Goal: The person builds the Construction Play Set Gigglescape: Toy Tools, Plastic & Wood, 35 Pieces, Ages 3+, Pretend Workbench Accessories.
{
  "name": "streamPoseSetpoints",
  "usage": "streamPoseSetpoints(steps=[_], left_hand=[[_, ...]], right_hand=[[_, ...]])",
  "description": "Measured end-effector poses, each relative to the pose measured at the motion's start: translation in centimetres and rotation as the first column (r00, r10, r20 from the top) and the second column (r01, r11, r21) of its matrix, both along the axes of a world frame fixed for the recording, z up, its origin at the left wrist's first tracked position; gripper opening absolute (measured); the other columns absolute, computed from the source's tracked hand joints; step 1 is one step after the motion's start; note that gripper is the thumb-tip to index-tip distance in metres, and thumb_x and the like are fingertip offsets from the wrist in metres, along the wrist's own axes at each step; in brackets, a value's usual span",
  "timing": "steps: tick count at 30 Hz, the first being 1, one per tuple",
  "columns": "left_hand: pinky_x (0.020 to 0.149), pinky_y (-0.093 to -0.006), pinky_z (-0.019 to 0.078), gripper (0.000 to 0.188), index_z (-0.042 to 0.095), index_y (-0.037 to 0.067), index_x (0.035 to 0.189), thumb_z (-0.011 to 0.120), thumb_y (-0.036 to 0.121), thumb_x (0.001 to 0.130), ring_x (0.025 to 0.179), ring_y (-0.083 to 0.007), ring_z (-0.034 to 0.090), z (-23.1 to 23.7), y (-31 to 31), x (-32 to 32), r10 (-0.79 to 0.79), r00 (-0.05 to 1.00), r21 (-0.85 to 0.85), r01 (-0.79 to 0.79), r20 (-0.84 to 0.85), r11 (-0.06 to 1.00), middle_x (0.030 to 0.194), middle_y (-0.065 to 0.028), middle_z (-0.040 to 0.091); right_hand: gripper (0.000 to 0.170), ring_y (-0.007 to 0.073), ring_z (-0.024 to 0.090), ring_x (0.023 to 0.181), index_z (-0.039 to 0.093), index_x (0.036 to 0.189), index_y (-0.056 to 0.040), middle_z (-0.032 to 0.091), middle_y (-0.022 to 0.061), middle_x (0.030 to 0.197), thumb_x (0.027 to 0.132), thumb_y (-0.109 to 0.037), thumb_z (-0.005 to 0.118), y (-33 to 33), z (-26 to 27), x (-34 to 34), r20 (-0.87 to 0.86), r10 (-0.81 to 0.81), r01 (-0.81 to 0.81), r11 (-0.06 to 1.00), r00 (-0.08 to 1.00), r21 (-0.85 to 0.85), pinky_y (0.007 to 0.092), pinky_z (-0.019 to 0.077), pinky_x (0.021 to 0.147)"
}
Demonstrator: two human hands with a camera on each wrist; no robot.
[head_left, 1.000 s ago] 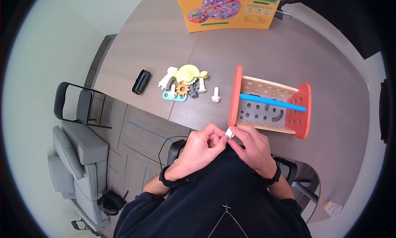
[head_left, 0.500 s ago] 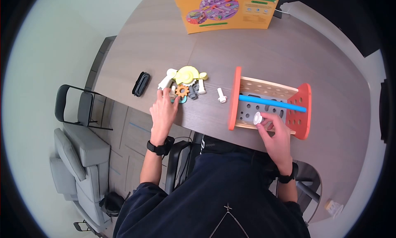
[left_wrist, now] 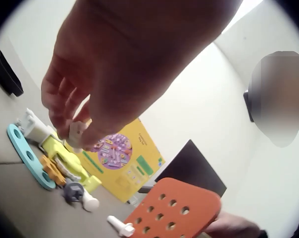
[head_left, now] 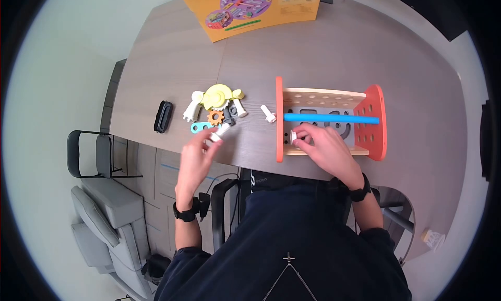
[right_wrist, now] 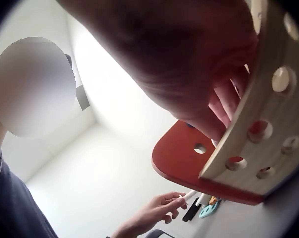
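Observation:
Pinched in my left hand (head_left: 194,160) is a white bolt (head_left: 221,131), held just in front of the teal strip (head_left: 197,127) and the orange gear (head_left: 215,118). My right hand (head_left: 329,151) reaches inside the red and wood toy box (head_left: 376,139), below its blue rod (head_left: 329,118), and holds a small white piece (head_left: 293,136) near the left red panel (head_left: 279,118). In the right wrist view, the wooden side (right_wrist: 273,109) mostly hides the right fingertips. A second white bolt (head_left: 268,113) lies left of the box.
Beside the teal strip are a yellow-green toy piece (head_left: 216,96), a dark grey bolt (head_left: 228,116) and more white pieces. A black case (head_left: 163,117) lies at the table's left. An orange-yellow carton (head_left: 250,14) stands at the back.
My left hand has lifted a white bolt from the pile and drawn it nearer. My right hand has moved its white piece left and into the box. The head view has shifted.

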State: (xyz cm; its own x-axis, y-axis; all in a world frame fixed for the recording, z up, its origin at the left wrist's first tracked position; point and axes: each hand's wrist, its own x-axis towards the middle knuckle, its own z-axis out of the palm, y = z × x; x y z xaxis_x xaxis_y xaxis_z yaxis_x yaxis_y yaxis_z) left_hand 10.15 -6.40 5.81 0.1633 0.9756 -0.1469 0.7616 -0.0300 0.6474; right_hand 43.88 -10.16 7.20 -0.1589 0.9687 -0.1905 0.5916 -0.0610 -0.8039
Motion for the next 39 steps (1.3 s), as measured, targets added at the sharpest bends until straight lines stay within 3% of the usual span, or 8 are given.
streamPoseSetpoints(steps=[2,5,11,14,23,26,32,39], left_hand=[[0.078,-0.0379,0.0584,0.038,0.07,0.006,0.136,0.075,0.017,0.101,0.081,-0.0208,0.068,-0.2,-0.3,1.4,-0.14,0.972,-0.128,0.166,0.188,0.978,0.107,-0.0143,0.077],[0.079,-0.0353,0.057,0.039,0.066,0.007,0.142,0.07,0.015,0.104,0.082,-0.0182,0.065,-0.9,0.2,4.0,-0.246,0.926,-0.262,0.323,0.287,0.91,0.107,-0.0108,0.071],[0.081,-0.0332,0.0554,0.042,0.062,0.008,0.15,0.063,0.014,0.109,0.085,-0.0161,0.063,-2.7,1.8,5.8,-0.288,0.861,-0.318,0.436,0.419,0.842,0.113,-0.0091,0.065],[0.082,-0.0324,0.0548,0.046,0.057,0.01,0.156,0.06,0.014,0.111,0.087,-0.0151,0.062,-3.1,2.6,5.8,-0.337,0.83,-0.289,0.49,0.445,0.823,0.116,-0.0089,0.063],[0.08,-0.0299,0.0526,0.047,0.05,0.008,0.162,0.05,0.021,0.116,0.084,-0.0117,0.061,-5.7,2.7,6.8,-0.242,0.82,-0.385,0.476,0.518,0.79,0.106,-0.0056,0.062],[0.078,-0.029,0.0524,0.042,0.053,0.006,0.155,0.049,0.024,0.117,0.083,-0.0104,0.062,-5.9,2.4,6.8,-0.211,0.811,-0.37,0.459,0.546,0.807,0.103,-0.0031,0.064],[0.074,-0.0256,0.0525,0.03,0.058,0.005,0.124,0.047,0.032,0.118,0.081,-0.0079,0.063,-6.6,2.0,6.8,-0.015,0.771,-0.43,0.371,0.636,0.823,0.095,-0.002,0.068],[0.058,-0.0253,0.0489,0.043,0.062,0.003,0.107,0.043,0.04,0.118,0.062,-0.0087,0.06,-6.8,2.5,6.8,0.059,0.842,-0.56,0.303,0.536,0.771,0.084,-0.0023,0.069]], right_hand=[[0.028,0.0347,0.078,0.09,0.073,0.118,-0.0003,0.081,0.0164,0.102,0.1,-0.021,0.07,0.5,-0.3,-0.3,-0.033,0.027,-0.027,1.0,0.999,-0.009,0.0421,0.0585,0.08],[0.028,0.0306,0.078,0.092,0.072,0.119,0.0031,0.08,0.0168,0.102,0.1,-0.017,0.071,1.2,0.4,-0.6,0.038,0.047,-0.043,0.994,0.998,-0.098,0.0394,0.0578,0.083],[0.023,0.0296,0.076,0.086,0.071,0.114,0.0053,0.078,0.0157,0.092,0.097,-0.011,0.07,2.0,-1.7,-0.5,0.092,0.095,-0.092,0.995,0.991,-0.035,0.0399,0.0566,0.08],[0.023,0.0282,0.075,0.083,0.069,0.113,0.0062,0.076,0.0151,0.088,0.096,-0.009,0.07,2.5,-2.1,-0.5,-0.014,0.128,-0.129,0.99,0.992,-0.064,0.0393,0.0563,0.078],[0.025,0.0283,0.075,0.082,0.068,0.115,0.0054,0.076,0.0151,0.087,0.096,-0.01,0.07,3.0,-2.3,-0.5,-0.007,0.15,-0.15,0.982,0.989,-0.114,0.0403,0.0562,0.077],[0.026,0.0288,0.075,0.083,0.067,0.117,0.0044,0.076,0.0155,0.089,0.096,-0.011,0.07,3.1,-2.2,-0.7,0.036,0.168,-0.163,0.98,0.985,-0.11,0.0411,0.0564,0.076],[0.027,0.029,0.076,0.085,0.065,0.121,0.0038,0.077,0.0161,0.092,0.097,-0.007,0.069,3.5,-2.6,-1.0,0.007,0.195,-0.193,0.976,0.981,-0.103,0.0408,0.0579,0.078],[0.034,0.0277,0.078,0.089,0.065,0.129,0.0028,0.078,0.0173,0.096,0.097,-0.007,0.069,3.8,-2.3,-1.0,-0.024,0.203,-0.204,0.962,0.979,-0.18,0.0396,0.0584,0.081]])
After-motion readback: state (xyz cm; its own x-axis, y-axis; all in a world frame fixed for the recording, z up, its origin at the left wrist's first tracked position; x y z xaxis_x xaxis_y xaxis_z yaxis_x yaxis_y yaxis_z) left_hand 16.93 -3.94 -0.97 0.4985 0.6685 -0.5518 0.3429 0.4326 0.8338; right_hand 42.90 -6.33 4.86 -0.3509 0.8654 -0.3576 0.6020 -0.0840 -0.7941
